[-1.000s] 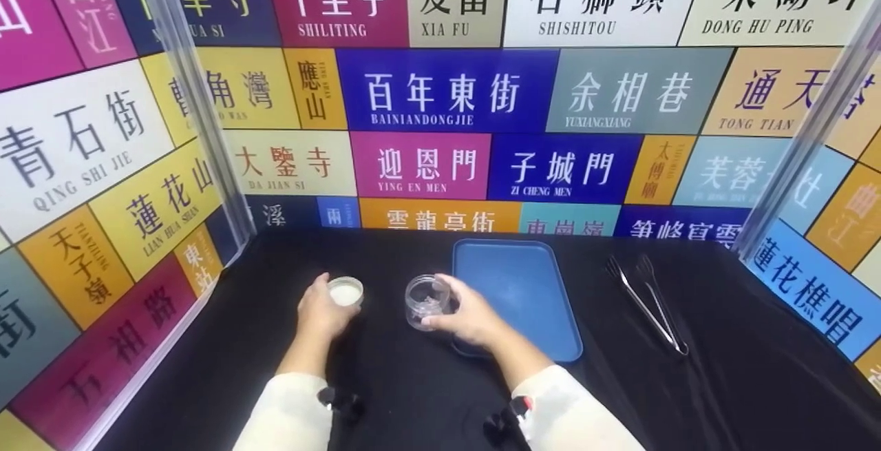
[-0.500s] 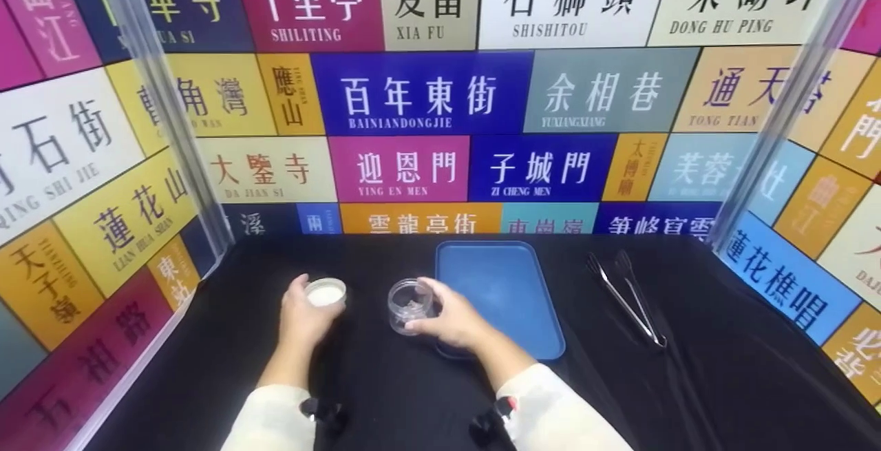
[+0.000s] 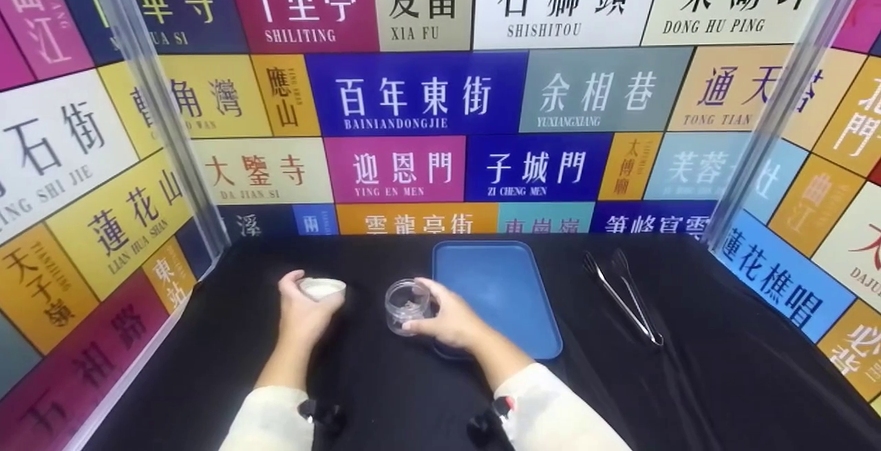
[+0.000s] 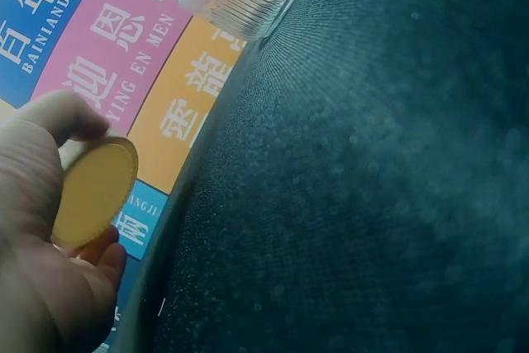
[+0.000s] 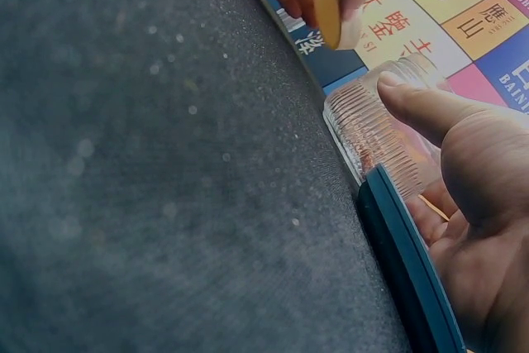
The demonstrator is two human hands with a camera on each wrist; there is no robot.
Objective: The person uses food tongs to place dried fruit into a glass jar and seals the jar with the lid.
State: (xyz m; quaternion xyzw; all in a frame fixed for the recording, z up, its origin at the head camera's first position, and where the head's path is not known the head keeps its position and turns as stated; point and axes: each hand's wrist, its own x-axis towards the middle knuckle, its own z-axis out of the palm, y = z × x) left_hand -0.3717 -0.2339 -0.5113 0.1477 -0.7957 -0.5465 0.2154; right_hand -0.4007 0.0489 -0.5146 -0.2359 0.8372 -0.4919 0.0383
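My left hand (image 3: 303, 313) pinches a round lid (image 3: 323, 290) by its rim, tilted and raised above the black cloth. In the left wrist view the lid (image 4: 97, 192) shows a yellowish face between thumb and fingers. To the right, my right hand (image 3: 451, 317) grips a clear ribbed jar (image 3: 406, 308), its mouth uncovered. In the right wrist view the thumb lies along the upper side of the jar (image 5: 376, 130), which stands upright on the cloth. Something small sits inside the jar, too unclear to name. Lid and jar are apart.
A blue tray (image 3: 492, 292) lies just right of the jar, its left edge close to my right hand. Metal tongs (image 3: 626, 299) lie farther right on the black cloth (image 3: 399, 403). Printed panels (image 3: 413, 93) wall the table at the back and sides.
The lid has tipped in my left hand, so its top looks narrower now. My right hand keeps its hold on the jar. The whole view has shifted slightly, moving things leftward in frame.
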